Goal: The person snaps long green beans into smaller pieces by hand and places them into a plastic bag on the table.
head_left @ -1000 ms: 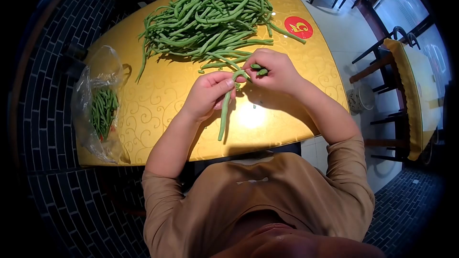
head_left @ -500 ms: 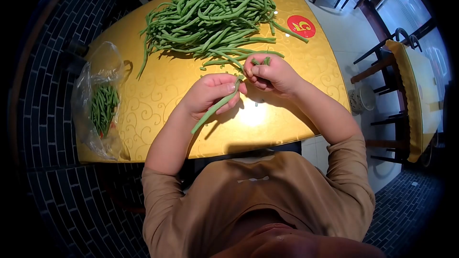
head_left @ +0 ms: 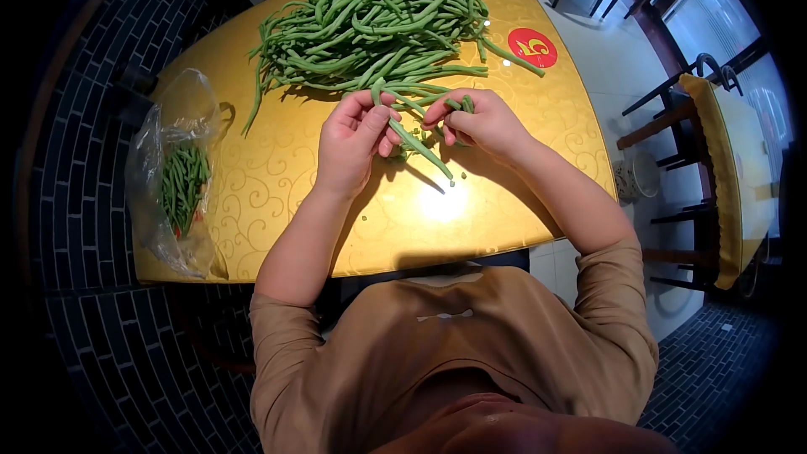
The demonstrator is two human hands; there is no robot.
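My left hand [head_left: 351, 141] pinches a long green bean [head_left: 423, 151] between thumb and fingers. One end pokes up above the fingertips and the other slants down to the right over the table. Close by on the right, my right hand [head_left: 481, 124] is curled around a few short green bean pieces [head_left: 461, 104], whose ends stick out at the top. Its thumb and index finger point toward the held bean, apart from it. Small snapped-off bits [head_left: 414, 136] lie on the table beneath and between the hands. Just beyond the hands is a large pile of green beans [head_left: 370, 29].
A clear plastic bag [head_left: 151, 189] with short bean pieces [head_left: 183, 189] inside stands at the left table edge. The table [head_left: 261, 210] has a gold patterned cover and a red round sticker [head_left: 532, 48]. Another table [head_left: 744, 176] and a bin [head_left: 640, 175] are to the right.
My left hand has moved up and turned, so the bean now slants down to the right instead of left. The right hand has drawn slightly away, keeping its pieces.
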